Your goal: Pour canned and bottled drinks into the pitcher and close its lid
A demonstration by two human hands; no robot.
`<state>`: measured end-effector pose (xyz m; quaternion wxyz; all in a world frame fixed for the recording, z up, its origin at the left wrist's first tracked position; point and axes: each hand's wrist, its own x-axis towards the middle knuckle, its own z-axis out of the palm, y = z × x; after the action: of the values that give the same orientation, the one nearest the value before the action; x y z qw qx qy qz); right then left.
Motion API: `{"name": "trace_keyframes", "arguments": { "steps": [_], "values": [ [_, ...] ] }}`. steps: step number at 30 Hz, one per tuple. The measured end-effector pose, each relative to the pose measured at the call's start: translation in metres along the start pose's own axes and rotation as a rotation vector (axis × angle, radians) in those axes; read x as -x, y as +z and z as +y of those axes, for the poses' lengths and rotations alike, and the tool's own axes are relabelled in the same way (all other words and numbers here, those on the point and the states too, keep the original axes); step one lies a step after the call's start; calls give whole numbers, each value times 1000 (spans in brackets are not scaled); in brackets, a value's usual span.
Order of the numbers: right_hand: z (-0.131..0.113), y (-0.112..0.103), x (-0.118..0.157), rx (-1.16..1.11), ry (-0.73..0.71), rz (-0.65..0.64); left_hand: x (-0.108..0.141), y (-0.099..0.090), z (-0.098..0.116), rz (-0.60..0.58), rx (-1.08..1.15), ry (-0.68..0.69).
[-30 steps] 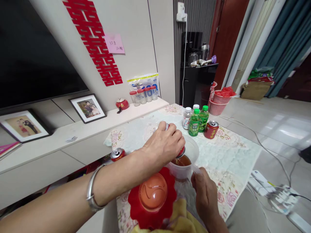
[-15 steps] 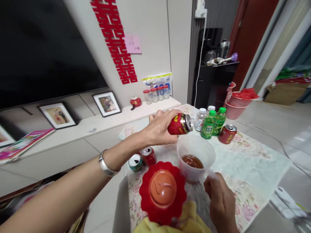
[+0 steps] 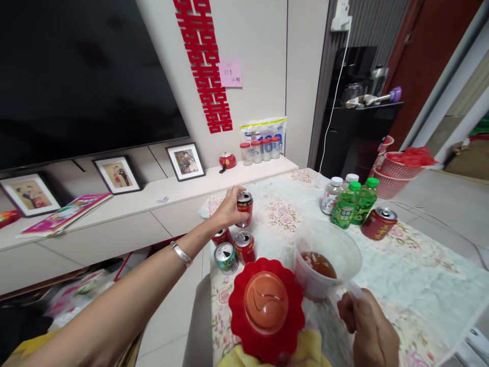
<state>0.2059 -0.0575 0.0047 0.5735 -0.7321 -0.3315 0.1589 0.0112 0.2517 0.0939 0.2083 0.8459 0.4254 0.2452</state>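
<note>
My left hand (image 3: pixel 229 210) is wrapped round a red drink can (image 3: pixel 245 208), upright at the left edge of the table; whether its base touches the cloth I cannot tell. Just in front of it stand opened cans: a red can (image 3: pixel 245 247), a green can (image 3: pixel 226 258) and another red one partly behind my wrist. My right hand (image 3: pixel 369 326) grips the handle of a translucent plastic jug (image 3: pixel 349 255) with brown liquid (image 3: pixel 319 264) in the bottom. Between my arms sits a red scalloped dish (image 3: pixel 240 326) with an orange round piece (image 3: pixel 266 302) in its middle.
Plastic bottles with green caps (image 3: pixel 346 206) and white caps (image 3: pixel 331 196) stand at the back right, beside a red can (image 3: pixel 379 223). A yellow cloth (image 3: pixel 309 349) lies at the near edge. Behind is a cabinet ledge (image 3: pixel 225 178) with photo frames and jars.
My left hand has moved left from above the jug, and its can has gone from tilted to upright beside the other cans. The right hand still holds the jug's handle.
</note>
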Motion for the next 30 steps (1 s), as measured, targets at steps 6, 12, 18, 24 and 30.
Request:
{"name": "trace_keyframes", "arguments": {
  "steps": [6, 12, 18, 24, 30],
  "values": [
    [8, -18, -1, -72, -80, -87, -1, 14, -24, -66, -85, -104],
    [39, -55, -60, 203, -54, 200, -11, 21, -43, -192, -192, -205],
    [73, -76, -175, 390, -75, 344, -17, 27, -59, -315, -248, -188],
    [84, -76, -253, 558, -34, 324, -18, 27, -58, -458, -276, -187],
    [85, -68, -280, 619, -34, 259, -13, 25, -49, -494, -266, -155]
  ]
}}
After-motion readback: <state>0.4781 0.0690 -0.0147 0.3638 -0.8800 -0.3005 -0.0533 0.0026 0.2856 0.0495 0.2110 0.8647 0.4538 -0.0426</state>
